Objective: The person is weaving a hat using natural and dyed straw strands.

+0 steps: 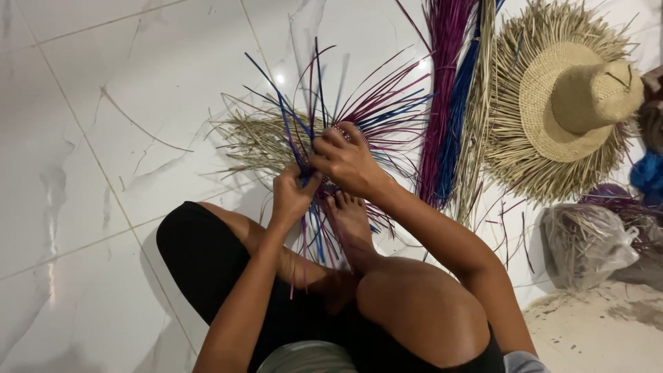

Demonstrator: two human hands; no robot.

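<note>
Both the left hand (293,193) and the right hand (345,160) pinch stiff blue and purple straw strands (373,110) fanning outward across the glossy white floor (103,138).

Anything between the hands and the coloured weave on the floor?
Nothing visible. The left hand and right hand are already on the woven piece, pinching its blue and purple strands. The foot lies beneath them, on the strands, not blocking.
</note>
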